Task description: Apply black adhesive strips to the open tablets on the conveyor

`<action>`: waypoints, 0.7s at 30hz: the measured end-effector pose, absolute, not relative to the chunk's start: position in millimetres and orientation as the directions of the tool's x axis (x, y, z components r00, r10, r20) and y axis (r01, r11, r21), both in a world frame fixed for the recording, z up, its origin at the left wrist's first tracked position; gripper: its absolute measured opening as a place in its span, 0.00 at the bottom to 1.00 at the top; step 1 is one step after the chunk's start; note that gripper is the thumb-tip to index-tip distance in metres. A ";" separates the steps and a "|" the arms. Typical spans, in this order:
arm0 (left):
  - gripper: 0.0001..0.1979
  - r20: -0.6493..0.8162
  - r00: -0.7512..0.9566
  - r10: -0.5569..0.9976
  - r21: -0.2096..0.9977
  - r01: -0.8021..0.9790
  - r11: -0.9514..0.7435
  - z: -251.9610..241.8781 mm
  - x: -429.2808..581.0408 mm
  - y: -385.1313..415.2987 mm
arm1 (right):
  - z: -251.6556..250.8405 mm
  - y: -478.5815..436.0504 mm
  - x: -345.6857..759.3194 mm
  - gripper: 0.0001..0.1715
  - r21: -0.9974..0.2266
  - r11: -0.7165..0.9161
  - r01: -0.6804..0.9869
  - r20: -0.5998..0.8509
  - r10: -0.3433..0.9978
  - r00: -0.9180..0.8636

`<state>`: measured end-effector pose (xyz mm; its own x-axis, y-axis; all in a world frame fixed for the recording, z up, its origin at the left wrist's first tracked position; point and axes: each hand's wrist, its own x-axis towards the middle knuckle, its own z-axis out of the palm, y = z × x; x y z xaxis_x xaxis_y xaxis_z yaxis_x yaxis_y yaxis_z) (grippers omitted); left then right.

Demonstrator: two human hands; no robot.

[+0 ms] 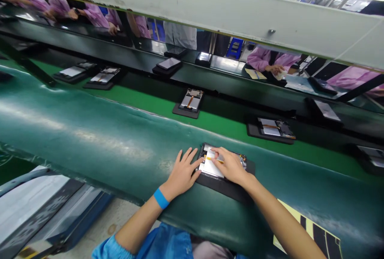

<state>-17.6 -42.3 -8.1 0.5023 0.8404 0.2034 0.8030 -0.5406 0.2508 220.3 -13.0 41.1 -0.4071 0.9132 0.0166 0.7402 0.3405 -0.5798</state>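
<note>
Downward, left hand (181, 173) splayed, right hand (233, 166) curled

The left hand (183, 171) lies spread at the edge of an opened device (212, 169). The right hand (231, 166) curls over its orange strip (211, 158). A black pad (222, 187) supports the device on the green table (120, 143); similar units (191, 102) occupy the belt (144, 103) beyond.

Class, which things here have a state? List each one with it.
Near device: open, inner parts exposed
Dark pad: partly covered by near device
Left hand: open, fingers spread
Right hand: fingers bent, over near device
Blue wristband: worn
Yellow sheet: laid out, partly hidden
Device beyond left hand: open, inner parts exposed
Blue stool: upright
</note>
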 end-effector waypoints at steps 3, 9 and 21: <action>0.21 0.219 0.452 0.865 0.283 0.819 -0.500 -10.2 -24.3 -44.6 | 43.0 -6.5 215.1 0.11 -0.618 0.285 0.733 -0.016 0.927 -0.375; 0.19 0.241 0.419 0.875 0.319 0.818 -0.479 -10.0 -31.3 -50.0 | 35.9 -0.4 195.0 0.09 -0.612 0.301 0.731 -0.109 0.884 -0.455; 0.19 0.241 0.482 0.842 0.313 0.783 -0.538 -7.6 -24.3 -53.4 | 26.7 6.4 185.8 0.12 -0.429 0.216 0.877 -0.160 0.937 -0.309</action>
<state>-24.3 -53.4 -7.6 0.4821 0.8422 0.2414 0.7828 -0.5378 0.3130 185.8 6.4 26.7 -0.3089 0.9375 -0.1604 0.8771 0.2156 -0.4292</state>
